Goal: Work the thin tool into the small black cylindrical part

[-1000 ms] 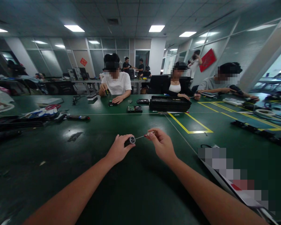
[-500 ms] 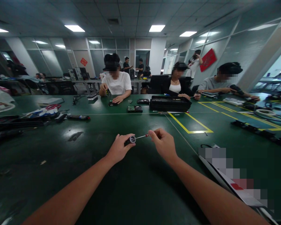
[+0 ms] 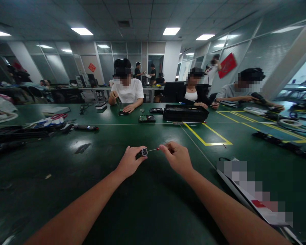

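Between thumb and fingers, my left hand (image 3: pixel 131 160) grips a small black cylindrical part (image 3: pixel 144 152) with a pale ring round its open end, which faces me. My right hand (image 3: pixel 177 156) is closed on the red handle of a screwdriver (image 3: pixel 153 149). Its thin metal shaft points left, and the tip reaches the ringed end of the part; how deep it goes I cannot tell. Both hands are held above the green table (image 3: pixel 148 197).
Across the table, a black open case (image 3: pixel 185 114) stands by a green circuit board (image 3: pixel 147 118). Tools and scissors (image 3: pixel 58 116) lie at the left. A white-edged flat object (image 3: pixel 255 200) lies near my right forearm. Several co-workers sit opposite, one in a white shirt (image 3: pixel 129 91).
My right hand has turned slightly around the screwdriver handle, its thumb now further left. My left hand and the cylindrical part have stayed in place.
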A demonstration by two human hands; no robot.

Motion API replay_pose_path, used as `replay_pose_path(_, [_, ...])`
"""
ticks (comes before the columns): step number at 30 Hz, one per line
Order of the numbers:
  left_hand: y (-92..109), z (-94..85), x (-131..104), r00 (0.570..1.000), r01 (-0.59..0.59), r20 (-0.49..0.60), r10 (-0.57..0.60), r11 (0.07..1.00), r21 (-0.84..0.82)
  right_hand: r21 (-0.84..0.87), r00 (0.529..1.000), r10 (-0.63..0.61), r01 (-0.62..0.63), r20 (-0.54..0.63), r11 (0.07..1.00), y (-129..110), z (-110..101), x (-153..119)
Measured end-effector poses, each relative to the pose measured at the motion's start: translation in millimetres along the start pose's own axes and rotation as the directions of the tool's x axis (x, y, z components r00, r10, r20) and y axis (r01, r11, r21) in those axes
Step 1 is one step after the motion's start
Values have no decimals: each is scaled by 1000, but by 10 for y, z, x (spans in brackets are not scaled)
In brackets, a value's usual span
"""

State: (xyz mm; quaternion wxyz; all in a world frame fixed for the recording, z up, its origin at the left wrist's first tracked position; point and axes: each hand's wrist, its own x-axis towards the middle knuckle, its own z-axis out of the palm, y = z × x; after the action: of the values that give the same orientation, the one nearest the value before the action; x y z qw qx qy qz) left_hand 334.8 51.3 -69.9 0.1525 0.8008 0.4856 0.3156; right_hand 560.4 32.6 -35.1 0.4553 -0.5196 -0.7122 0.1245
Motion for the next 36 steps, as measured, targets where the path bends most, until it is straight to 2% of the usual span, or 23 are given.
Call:
replay_pose_path(3, [5,3,-2,1000,-8,3,8,1000,23,64,996,-49,44,79,997,-10,-4,-6])
replay_pose_path(6, [16,12,-3,1000,-4,24,4,1000,30,56,993,-13,6,117,998,-10,4,2])
replay_pose_path(10, [31,24,-2,999,10,33,-11,999,38,53,994,62,-67,93,996,21,42,15])
replay_pose_path(13, [42,19,-5,999,13,39,-15,999,35,111,988,96,-109,119,988,46,65,6])
replay_pose_path(17, [47,5,-8,1000,9,21,-10,999,39,188,987,55,-83,149,979,45,65,-9])
replay_pose_path(21, [48,2,-6,999,17,27,-18,998,57,130,981,122,-141,148,981,46,75,0])
replay_pose_path(24, [51,5,-2,999,23,46,-26,997,70,147,974,159,-183,158,972,69,98,7])
replay_pose_path(31, [53,8,10,999,6,42,-9,997,71,226,990,77,-103,122,969,86,108,3])
replay_pose_path(36, [68,15,14,998,2,69,-7,997,73,155,980,137,-159,147,975,76,88,19])
